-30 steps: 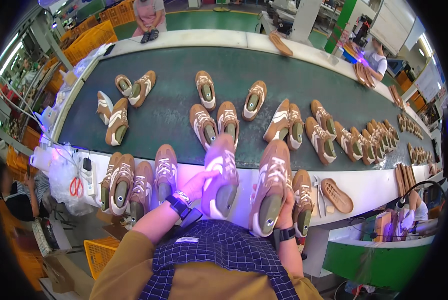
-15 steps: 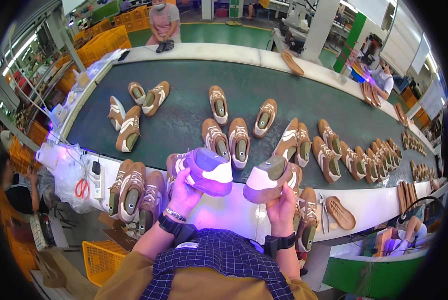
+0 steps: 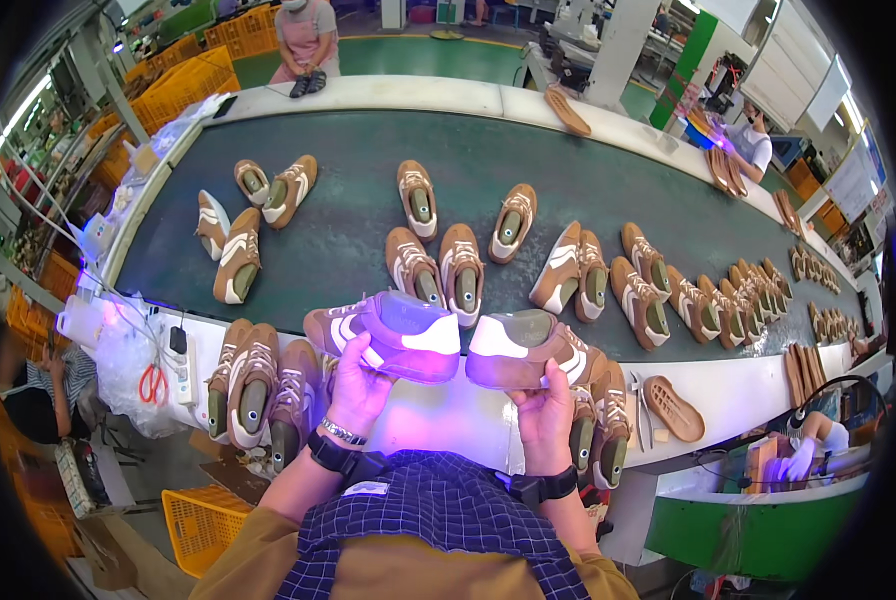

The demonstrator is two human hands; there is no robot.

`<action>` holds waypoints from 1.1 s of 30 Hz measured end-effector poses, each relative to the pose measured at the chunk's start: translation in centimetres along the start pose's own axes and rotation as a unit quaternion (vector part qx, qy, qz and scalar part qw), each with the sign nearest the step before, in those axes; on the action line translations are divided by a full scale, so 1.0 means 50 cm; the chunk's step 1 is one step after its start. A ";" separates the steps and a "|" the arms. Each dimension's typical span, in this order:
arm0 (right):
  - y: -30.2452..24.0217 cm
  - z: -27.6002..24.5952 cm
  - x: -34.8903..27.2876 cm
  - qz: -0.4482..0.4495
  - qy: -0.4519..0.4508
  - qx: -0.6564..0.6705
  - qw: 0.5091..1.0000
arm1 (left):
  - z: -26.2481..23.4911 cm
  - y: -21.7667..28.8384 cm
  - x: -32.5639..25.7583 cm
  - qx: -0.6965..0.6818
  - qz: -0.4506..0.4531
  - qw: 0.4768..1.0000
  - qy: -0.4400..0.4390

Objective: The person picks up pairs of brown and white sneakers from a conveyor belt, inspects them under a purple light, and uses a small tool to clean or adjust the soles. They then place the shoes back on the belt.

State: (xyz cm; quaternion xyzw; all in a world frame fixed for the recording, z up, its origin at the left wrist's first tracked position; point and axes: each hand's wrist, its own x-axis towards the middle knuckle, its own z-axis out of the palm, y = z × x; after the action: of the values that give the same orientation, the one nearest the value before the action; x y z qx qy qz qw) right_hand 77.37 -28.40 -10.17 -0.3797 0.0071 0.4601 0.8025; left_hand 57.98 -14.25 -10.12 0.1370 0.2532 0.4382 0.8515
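My left hand (image 3: 360,388) is closed on the sole edge of a brown sneaker (image 3: 375,340) with a white heel patch. Purple light falls on that shoe. In my right hand (image 3: 545,415) is a matching sneaker (image 3: 540,352), gripped low along its sole. The two shoes are raised in front of me, toes pointing outward and heels almost together. Olive forms fill their openings. Behind them on the dark green belt (image 3: 338,215) stand a sneaker pair (image 3: 461,270) and several similar shoes.
Upright sneakers (image 3: 255,385) line the near ledge at left, beside red scissors (image 3: 154,384) and a power strip (image 3: 187,370). To the right lie more sneakers (image 3: 613,425), a pincer-like metal tool (image 3: 640,408) and a loose sole (image 3: 674,408). Co-workers sit around the belt.
Both held sneakers have come closer together, heel toward heel. The right one has turned so that its side shows. The whole view has shifted slightly.
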 end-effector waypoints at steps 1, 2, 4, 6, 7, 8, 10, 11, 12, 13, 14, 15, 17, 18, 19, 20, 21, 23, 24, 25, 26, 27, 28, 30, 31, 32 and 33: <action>0.000 -0.002 -0.002 -0.005 0.006 -0.003 1.000 | 0.000 -0.003 0.003 -0.003 -0.005 1.000 -0.003; -0.001 0.002 -0.003 -0.009 0.010 -0.006 1.000 | -0.001 -0.006 0.005 -0.005 -0.009 1.000 -0.005; 0.000 0.007 -0.006 -0.015 0.020 -0.011 1.000 | -0.003 -0.009 0.005 -0.009 -0.017 1.000 -0.005; 0.000 0.013 -0.006 -0.022 0.026 -0.014 0.999 | -0.001 -0.010 0.005 -0.010 -0.024 1.000 -0.005; 0.000 0.009 -0.005 -0.017 0.026 -0.016 0.999 | -0.001 -0.010 0.004 -0.012 -0.025 1.000 -0.003; 0.001 0.003 -0.002 -0.013 0.026 -0.017 0.999 | -0.001 -0.010 0.004 -0.014 -0.025 1.000 -0.001; 0.001 0.002 -0.001 -0.008 0.029 -0.015 0.999 | -0.001 -0.011 0.004 -0.017 -0.026 1.000 0.002; 0.001 0.006 -0.003 -0.008 0.032 -0.011 0.999 | -0.002 -0.012 0.004 -0.018 -0.027 0.999 0.003; 0.001 0.008 -0.003 -0.008 0.035 -0.008 0.999 | -0.004 -0.013 0.005 -0.019 -0.028 0.999 0.005; 0.003 0.006 -0.001 -0.006 0.035 -0.006 0.999 | -0.005 -0.014 0.006 -0.020 -0.027 0.999 0.003; 0.005 0.001 0.002 -0.004 0.035 -0.005 0.999 | -0.006 -0.016 0.007 -0.021 -0.026 0.999 0.001; 0.006 -0.001 0.004 -0.003 0.035 -0.003 0.999 | -0.006 -0.017 0.009 -0.022 -0.026 0.999 0.000; 0.006 0.006 0.003 -0.008 0.038 -0.007 0.999 | -0.003 -0.018 0.009 -0.023 -0.026 0.999 0.007; 0.006 0.008 0.003 -0.010 0.040 -0.009 0.999 | -0.003 -0.018 0.009 -0.023 -0.026 0.999 0.011; 0.006 0.006 0.004 -0.009 0.042 -0.010 0.999 | -0.003 -0.019 0.010 -0.023 -0.029 0.999 0.012; 0.007 0.001 0.006 -0.007 0.044 -0.012 0.999 | -0.004 -0.019 0.011 -0.023 -0.032 0.999 0.015; 0.008 -0.001 0.007 -0.005 0.046 -0.013 0.999 | -0.005 -0.019 0.012 -0.023 -0.035 0.999 0.017; 0.010 0.001 0.009 -0.009 0.049 -0.006 0.999 | -0.004 -0.021 0.013 -0.020 -0.033 0.999 0.024; 0.012 0.001 0.010 -0.011 0.050 -0.003 0.999 | -0.004 -0.022 0.014 -0.019 -0.031 0.999 0.028; 0.013 0.002 0.009 -0.013 0.054 -0.009 0.998 | -0.008 -0.023 0.014 -0.014 -0.029 0.999 0.028; 0.013 0.005 0.009 -0.018 0.056 -0.016 0.998 | -0.011 -0.024 0.017 -0.010 -0.026 0.999 0.026; 0.014 0.006 0.008 -0.022 0.058 -0.022 0.998 | -0.014 -0.025 0.018 -0.006 -0.023 0.999 0.023; 0.016 0.007 0.007 -0.028 0.062 -0.025 0.997 | -0.014 -0.026 0.017 -0.004 -0.020 0.999 0.029; 0.018 0.006 0.008 -0.042 0.066 -0.031 0.996 | -0.008 -0.028 0.016 0.001 -0.013 0.999 0.039; 0.017 0.006 0.007 -0.048 0.065 -0.039 0.996 | -0.007 -0.028 0.016 0.004 -0.008 0.999 0.043; 0.017 0.006 0.006 -0.055 0.064 -0.047 0.995 | -0.008 -0.029 0.016 0.006 0.002 0.999 0.040; 0.015 0.007 0.006 -0.061 0.063 -0.055 0.995 | -0.007 -0.029 0.016 0.008 0.012 0.999 0.037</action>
State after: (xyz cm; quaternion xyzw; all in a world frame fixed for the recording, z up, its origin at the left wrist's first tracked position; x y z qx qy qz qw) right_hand 76.85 -27.74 -10.46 -0.4512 0.0086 0.3853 0.8049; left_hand 59.13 -14.43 -11.33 0.1306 0.2869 0.4512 0.8349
